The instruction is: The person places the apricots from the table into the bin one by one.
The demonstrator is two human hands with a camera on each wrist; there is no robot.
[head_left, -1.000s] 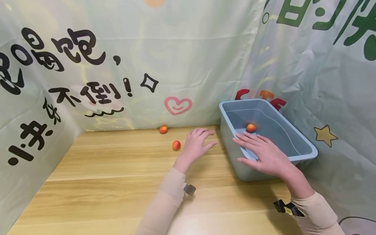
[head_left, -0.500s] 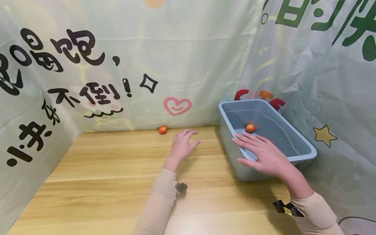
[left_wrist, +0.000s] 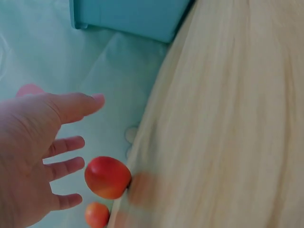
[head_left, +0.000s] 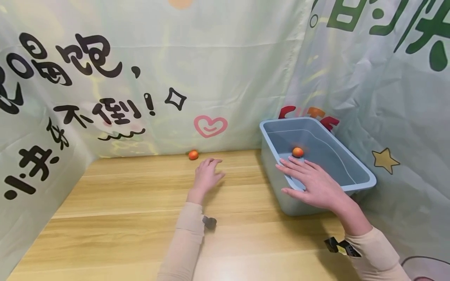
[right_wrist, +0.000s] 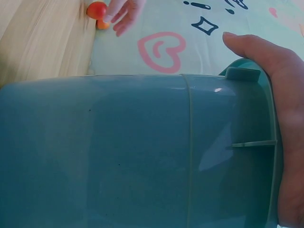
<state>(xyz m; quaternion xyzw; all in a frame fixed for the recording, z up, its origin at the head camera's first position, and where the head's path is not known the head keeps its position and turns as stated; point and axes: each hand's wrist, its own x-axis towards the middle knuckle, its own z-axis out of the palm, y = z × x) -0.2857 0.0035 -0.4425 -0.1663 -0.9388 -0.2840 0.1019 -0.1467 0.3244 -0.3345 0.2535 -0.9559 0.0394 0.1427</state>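
My left hand (head_left: 207, 175) hovers over the table, fingers apart and holding nothing. Beside its fingertips in the left wrist view is a round red-orange fruit (left_wrist: 108, 177); the hand hides this fruit in the head view. A second, similar fruit (head_left: 193, 155) lies farther back against the curtain. On the right, my right hand (head_left: 316, 185) rests across the rim of a blue-grey plastic bin (head_left: 358, 169), its fingers straight. Inside the bin, just past those fingertips, lies another red-orange fruit (head_left: 297, 152).
The wooden table (head_left: 123, 234) ends at a printed curtain (head_left: 225, 70) along the back, with more curtain on both sides. The bin stands at the right, close to the back and right curtains. A pale rounded thing (head_left: 427, 269) shows at the bottom right corner.
My left hand has moved left and passed in front of the nearer fruit, covering it in the head view. The right hand has stayed on the bin's rim.
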